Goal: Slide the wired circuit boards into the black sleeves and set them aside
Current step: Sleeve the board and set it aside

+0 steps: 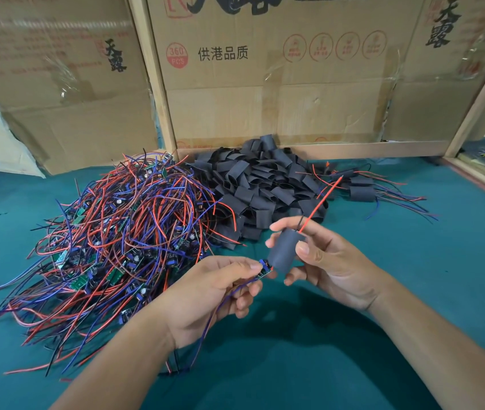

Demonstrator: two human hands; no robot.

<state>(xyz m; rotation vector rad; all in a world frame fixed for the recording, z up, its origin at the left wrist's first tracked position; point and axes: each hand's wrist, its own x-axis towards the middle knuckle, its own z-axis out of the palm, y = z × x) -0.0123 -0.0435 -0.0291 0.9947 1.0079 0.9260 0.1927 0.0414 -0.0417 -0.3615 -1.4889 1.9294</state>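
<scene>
My right hand point(328, 270) holds a black sleeve point(284, 250) between thumb and fingers above the green table. A red wire point(321, 201) and a black one stick out of the sleeve's far end. My left hand point(214, 294) pinches the near end of a small circuit board point(265, 269), whose other end sits inside the sleeve's lower opening. Blue and red wires trail from the board down past my left palm. A big tangle of wired boards point(117, 235) lies at the left. A heap of loose black sleeves point(262, 184) lies behind my hands.
A few sleeved boards point(361, 187) with wires lie at the right of the sleeve heap. Cardboard boxes point(265, 84) and wooden posts wall off the back. The green table cover point(413, 291) runs under everything.
</scene>
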